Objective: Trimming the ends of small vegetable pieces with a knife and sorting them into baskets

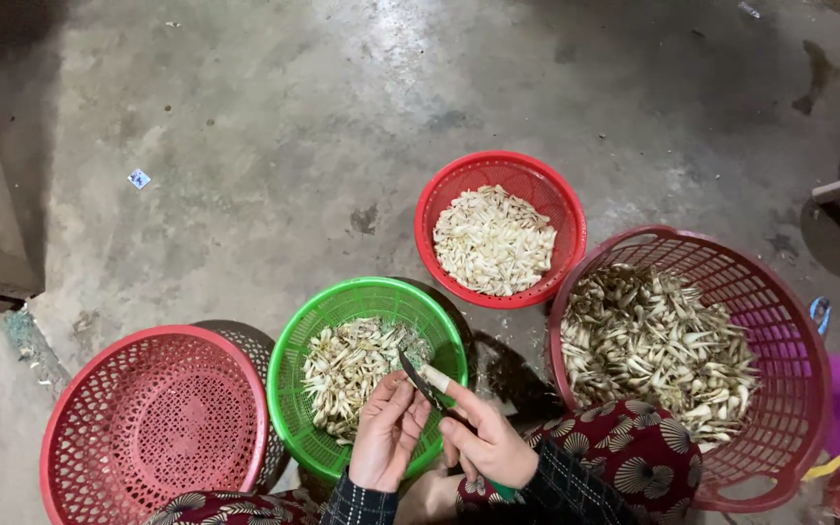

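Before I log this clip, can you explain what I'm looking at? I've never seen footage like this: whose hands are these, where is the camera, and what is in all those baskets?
There is no machine here. The one picture comes from a camera worn on a person's head, looking down at their own two bare hands above a grey concrete floor.

The left hand and right hand meet over a green plastic mesh basket of pale trimmings. Between them are a small dark-bladed knife and one small whitish bulb; which hand grips which is hard to tell.

Around them: an empty pinkish-red mesh basket at left, a small red basket of clean white peeled pieces, and a large dark-pink basket of untrimmed bulbs with brownish ends.
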